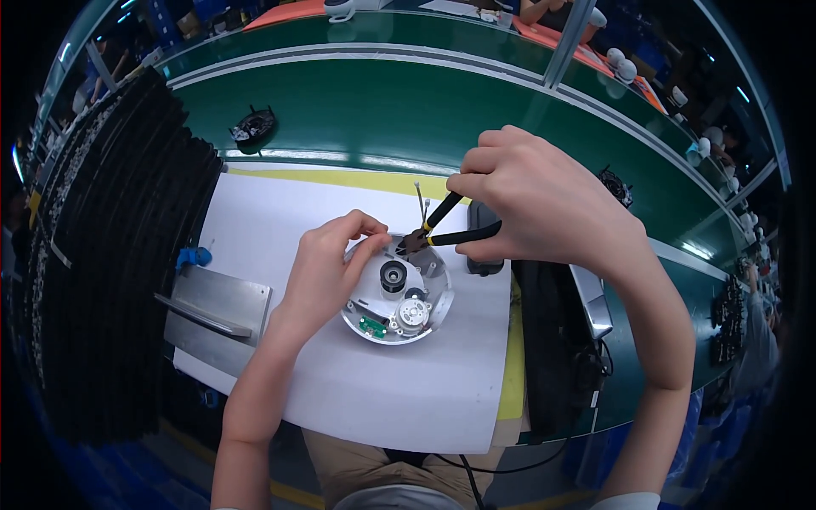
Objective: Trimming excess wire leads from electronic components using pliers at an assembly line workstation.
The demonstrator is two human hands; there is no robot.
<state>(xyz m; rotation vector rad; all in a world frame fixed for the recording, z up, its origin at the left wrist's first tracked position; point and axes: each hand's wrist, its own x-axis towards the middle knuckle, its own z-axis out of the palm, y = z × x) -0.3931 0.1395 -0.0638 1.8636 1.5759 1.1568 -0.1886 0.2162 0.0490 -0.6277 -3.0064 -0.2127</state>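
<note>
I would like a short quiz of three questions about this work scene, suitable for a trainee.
1. True or false: the right hand holds pliers with black and yellow handles.
2. What does the left hand touch? A) the round white housing B) the metal plate C) the blue piece
3. Fill in: the housing rests on a ___ mat.

Key: 1 true; 2 A; 3 white.

a single head-worn fisheye view looks steeply down, close over the white work mat (357, 391) and green bench (357, 110).
</note>
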